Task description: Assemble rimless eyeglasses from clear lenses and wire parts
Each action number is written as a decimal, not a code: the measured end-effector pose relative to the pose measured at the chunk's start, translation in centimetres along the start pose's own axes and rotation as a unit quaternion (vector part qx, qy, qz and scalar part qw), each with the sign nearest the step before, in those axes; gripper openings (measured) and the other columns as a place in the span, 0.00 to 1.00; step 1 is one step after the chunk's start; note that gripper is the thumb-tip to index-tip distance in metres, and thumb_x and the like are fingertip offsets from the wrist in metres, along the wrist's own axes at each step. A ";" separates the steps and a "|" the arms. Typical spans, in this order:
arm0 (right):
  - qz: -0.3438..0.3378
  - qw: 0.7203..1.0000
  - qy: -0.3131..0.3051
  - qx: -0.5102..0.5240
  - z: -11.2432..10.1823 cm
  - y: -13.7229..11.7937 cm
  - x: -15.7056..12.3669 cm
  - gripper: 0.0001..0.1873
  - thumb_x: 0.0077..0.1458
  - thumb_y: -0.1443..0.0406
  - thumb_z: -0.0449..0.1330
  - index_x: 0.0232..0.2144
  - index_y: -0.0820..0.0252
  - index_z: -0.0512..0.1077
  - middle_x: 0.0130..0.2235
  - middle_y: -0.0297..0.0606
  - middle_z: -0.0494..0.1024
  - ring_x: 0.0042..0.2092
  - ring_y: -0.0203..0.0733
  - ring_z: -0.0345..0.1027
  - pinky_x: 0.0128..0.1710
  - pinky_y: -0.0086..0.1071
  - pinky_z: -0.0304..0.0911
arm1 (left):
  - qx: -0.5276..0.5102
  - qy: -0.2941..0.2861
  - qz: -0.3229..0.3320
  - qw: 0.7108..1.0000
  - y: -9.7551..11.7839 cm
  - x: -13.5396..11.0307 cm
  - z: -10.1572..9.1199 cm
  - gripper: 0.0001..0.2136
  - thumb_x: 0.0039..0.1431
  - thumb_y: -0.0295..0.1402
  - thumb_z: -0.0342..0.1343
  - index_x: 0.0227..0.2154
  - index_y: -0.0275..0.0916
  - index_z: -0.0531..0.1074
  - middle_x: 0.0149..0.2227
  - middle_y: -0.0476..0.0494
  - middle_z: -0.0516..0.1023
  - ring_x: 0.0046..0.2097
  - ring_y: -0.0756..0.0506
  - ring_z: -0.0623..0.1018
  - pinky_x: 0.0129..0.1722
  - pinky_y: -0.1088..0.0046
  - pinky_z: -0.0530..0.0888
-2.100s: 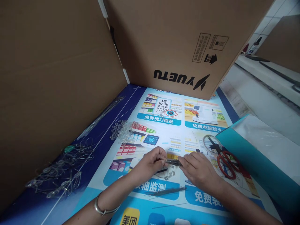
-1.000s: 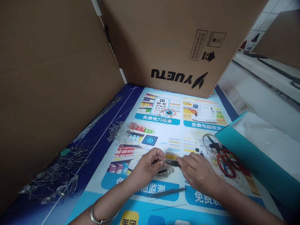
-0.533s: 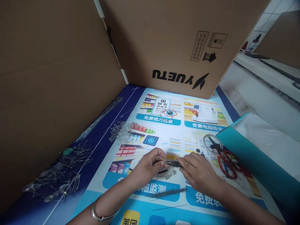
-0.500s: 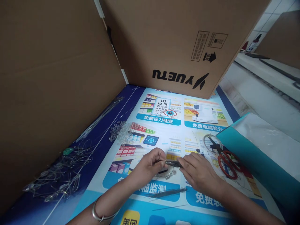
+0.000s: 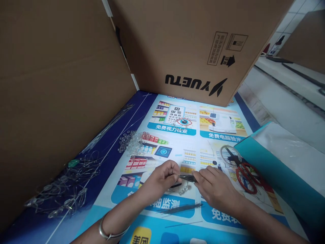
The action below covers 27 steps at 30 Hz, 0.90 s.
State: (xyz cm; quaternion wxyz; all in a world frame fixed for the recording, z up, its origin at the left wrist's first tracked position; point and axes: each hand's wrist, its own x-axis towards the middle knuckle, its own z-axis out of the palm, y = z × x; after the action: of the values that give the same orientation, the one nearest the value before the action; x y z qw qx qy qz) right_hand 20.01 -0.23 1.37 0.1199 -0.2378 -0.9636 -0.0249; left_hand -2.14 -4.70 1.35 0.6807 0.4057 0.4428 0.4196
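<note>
My right hand (image 5: 214,184) is closed round a pair of dark metal pliers (image 5: 188,177); their handles are hidden in the palm. The jaws point left and reach the fingertips of my left hand (image 5: 165,176). Thumb and forefinger of that hand pinch a thin beaded wire, its held end hidden by the fingers. Clear beads (image 5: 184,190) on this wire hang just below the pliers. Nearer to me, a bundle of thin straight wires (image 5: 180,208) lies on the printed sheet. A pile of loose clear beads (image 5: 132,142) sits further back on the left.
A tangle of beaded wire pieces (image 5: 68,189) lies at the left, with long straight wires (image 5: 109,127) behind it. Red-handled scissors (image 5: 247,178) and a clear ring (image 5: 224,154) lie beside a teal box (image 5: 269,173) at right. Cardboard walls (image 5: 188,40) enclose the back and left.
</note>
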 end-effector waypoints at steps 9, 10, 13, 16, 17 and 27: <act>0.054 0.998 0.014 -0.003 -1.3 0.7 -0.2 0.14 0.57 0.65 0.52 0.45 0.65 0.68 0.37 0.45 0.72 0.40 0.46 0.63 0.40 0.40 0.57 | 0.054 0.001 0.044 0.998 0.4 0.2 -0.5 0.05 0.58 0.34 0.51 0.33 0.38 0.63 0.31 0.48 0.71 0.33 0.50 0.69 0.34 0.75 0.64; 0.054 0.998 0.012 0.000 -1.6 0.7 -0.2 0.14 0.57 0.65 0.52 0.44 0.65 0.68 0.37 0.45 0.72 0.40 0.46 0.63 0.40 0.40 0.57 | 0.051 -0.006 0.044 0.998 0.3 0.2 -0.5 0.05 0.58 0.34 0.51 0.33 0.38 0.63 0.31 0.48 0.71 0.34 0.50 0.69 0.34 0.75 0.64; 0.051 0.999 -0.006 0.010 -2.2 0.5 0.0 0.14 0.56 0.65 0.52 0.44 0.63 0.68 0.36 0.44 0.71 0.40 0.45 0.63 0.40 0.39 0.57 | 0.041 -0.017 0.042 0.998 0.2 0.2 -0.4 0.05 0.58 0.35 0.51 0.34 0.39 0.63 0.32 0.48 0.70 0.36 0.49 0.70 0.36 0.74 0.64; 0.054 0.998 -0.014 0.015 -2.5 0.1 0.1 0.13 0.56 0.65 0.52 0.44 0.62 0.68 0.35 0.43 0.71 0.39 0.44 0.63 0.40 0.38 0.56 | 0.043 -0.013 0.038 0.998 0.0 0.1 -0.4 0.06 0.58 0.35 0.51 0.34 0.39 0.63 0.33 0.48 0.70 0.37 0.48 0.70 0.38 0.73 0.65; 0.057 0.998 -0.015 0.016 -2.6 0.0 0.1 0.13 0.56 0.65 0.52 0.44 0.62 0.68 0.35 0.43 0.71 0.39 0.44 0.63 0.40 0.39 0.56 | 0.043 -0.014 0.037 0.998 0.0 0.1 -0.3 0.06 0.58 0.35 0.52 0.34 0.39 0.63 0.33 0.48 0.70 0.38 0.48 0.70 0.38 0.73 0.65; 0.061 0.997 -0.049 0.011 -1.9 -0.3 -0.2 0.14 0.55 0.67 0.53 0.45 0.62 0.67 0.36 0.42 0.71 0.39 0.45 0.62 0.41 0.40 0.56 | 0.045 -0.017 0.037 0.998 -0.4 0.2 -0.2 0.04 0.59 0.33 0.50 0.34 0.39 0.63 0.33 0.49 0.68 0.38 0.49 0.69 0.40 0.72 0.66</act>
State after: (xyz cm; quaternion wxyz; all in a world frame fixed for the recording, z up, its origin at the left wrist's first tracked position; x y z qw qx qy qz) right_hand 20.49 -0.80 3.20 0.0764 -0.2961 -0.9521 0.0052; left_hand -2.17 -4.61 0.93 0.6530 0.4595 0.4339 0.4173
